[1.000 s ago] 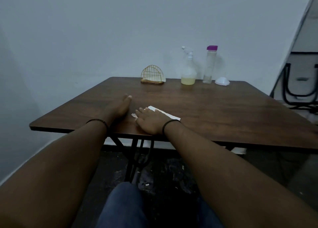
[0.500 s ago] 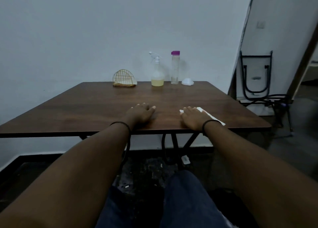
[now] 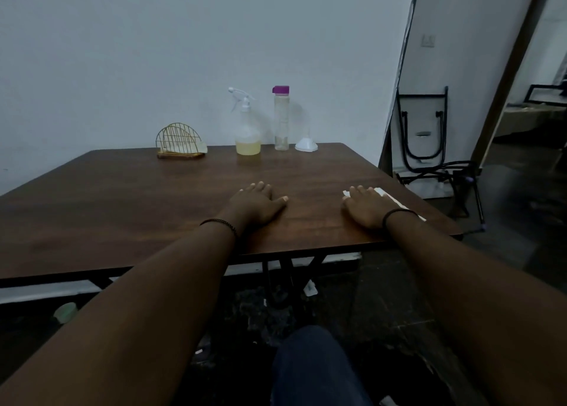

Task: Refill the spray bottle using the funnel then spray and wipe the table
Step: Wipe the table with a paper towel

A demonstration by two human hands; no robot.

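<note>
At the far edge of the brown table [image 3: 122, 209] stands a clear spray bottle [image 3: 247, 132] with a little yellow liquid at its bottom. Right of it is a tall clear bottle [image 3: 281, 119] with a purple cap, then a white funnel [image 3: 306, 144] lying mouth down. My left hand [image 3: 256, 204] rests flat on the table near the front edge. My right hand [image 3: 366, 204] lies flat on a white cloth [image 3: 389, 197] near the table's front right corner.
A gold wire napkin holder [image 3: 179, 143] sits at the back left of the bottles. A folded black chair [image 3: 425, 136] leans against the wall right of the table. The table's black legs [image 3: 288, 280] and my knee [image 3: 316, 365] are below.
The view has swung left to right, so the table now sits further left. My right hand has slid the cloth to the right, away from my left hand, which now lies flat.
</note>
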